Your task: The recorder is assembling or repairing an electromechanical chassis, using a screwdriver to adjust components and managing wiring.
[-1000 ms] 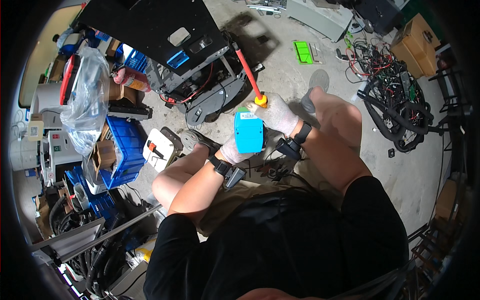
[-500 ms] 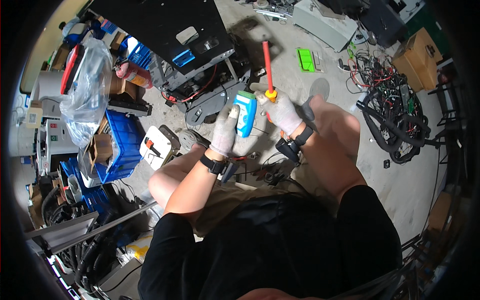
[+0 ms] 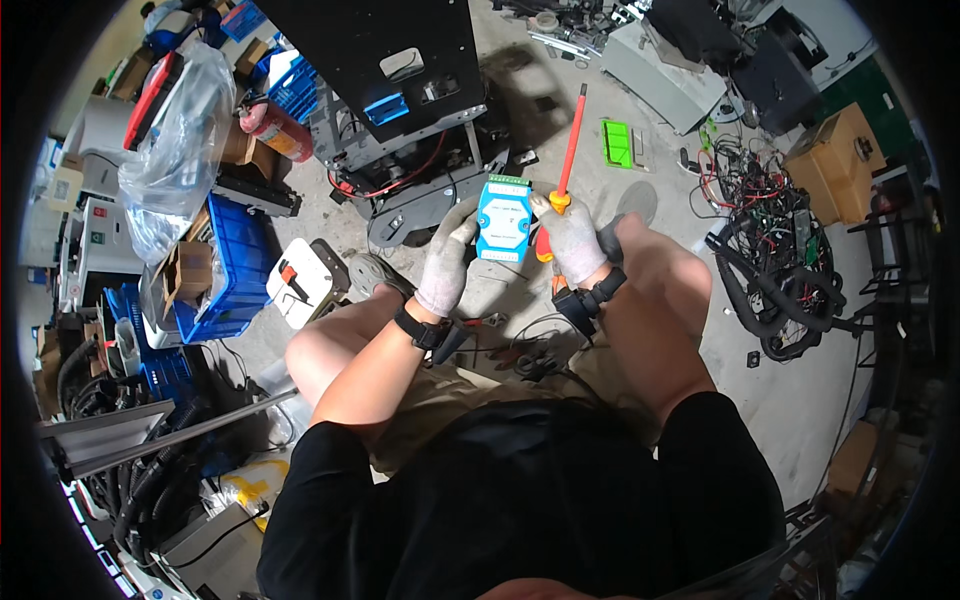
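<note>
A blue-and-white electronic module (image 3: pixel 503 222) with green terminal blocks along its far edge is held up in front of me, its labelled face toward me. My left hand (image 3: pixel 447 262), in a pale work glove, grips the module's left side. My right hand (image 3: pixel 574 240), also gloved, is closed on a screwdriver (image 3: pixel 572 150) with a long red shaft and a yellow-and-red handle. The shaft points away from me, leaning a little right. Fingertips of the right hand touch the module's right edge. Part of the screwdriver handle is hidden by the palm.
A black machine frame (image 3: pixel 385 60) stands ahead. Left are a blue crate (image 3: pixel 235 285), a white stool-like seat (image 3: pixel 305 285) with a black-and-orange tool on it, and a fire extinguisher (image 3: pixel 277 130). A green tray (image 3: pixel 617 144), tangled cables (image 3: pixel 755 190) and a cardboard box (image 3: pixel 838 150) lie right.
The module has turned from a tilted, narrow angle to face me squarely. My right fingers now meet its right edge, and the screwdriver leans further right. The whole view has shifted slightly.
</note>
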{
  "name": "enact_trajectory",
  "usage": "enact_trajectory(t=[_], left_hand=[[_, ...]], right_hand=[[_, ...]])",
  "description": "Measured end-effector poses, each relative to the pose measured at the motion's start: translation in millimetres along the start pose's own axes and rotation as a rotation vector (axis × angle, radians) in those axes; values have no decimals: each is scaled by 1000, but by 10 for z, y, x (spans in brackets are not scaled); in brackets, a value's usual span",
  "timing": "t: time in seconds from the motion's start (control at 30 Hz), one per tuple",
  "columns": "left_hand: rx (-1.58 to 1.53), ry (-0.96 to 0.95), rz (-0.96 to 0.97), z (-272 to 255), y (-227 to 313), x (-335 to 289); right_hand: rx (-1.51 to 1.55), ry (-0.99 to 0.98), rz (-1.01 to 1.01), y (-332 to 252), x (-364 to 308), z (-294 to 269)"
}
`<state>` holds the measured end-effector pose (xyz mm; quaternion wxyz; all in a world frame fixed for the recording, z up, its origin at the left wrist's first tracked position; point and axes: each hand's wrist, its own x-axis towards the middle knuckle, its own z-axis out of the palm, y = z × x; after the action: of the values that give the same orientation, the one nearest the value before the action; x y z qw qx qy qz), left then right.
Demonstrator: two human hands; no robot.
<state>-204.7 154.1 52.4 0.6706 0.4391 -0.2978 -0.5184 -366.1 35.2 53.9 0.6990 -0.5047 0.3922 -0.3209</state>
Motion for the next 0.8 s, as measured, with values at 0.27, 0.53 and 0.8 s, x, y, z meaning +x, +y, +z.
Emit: enact_trajectory(t=[0.27, 0.53, 0.8], left_hand=[[266, 34, 49, -11, 21, 10], [233, 60, -1, 11, 59, -20], [351, 25, 31, 36, 126, -39]], right_hand=[[-73, -33, -77, -1, 6, -9], [-31, -23, -108, -11, 1, 18], [-49, -54, -124, -22, -22, -12]])
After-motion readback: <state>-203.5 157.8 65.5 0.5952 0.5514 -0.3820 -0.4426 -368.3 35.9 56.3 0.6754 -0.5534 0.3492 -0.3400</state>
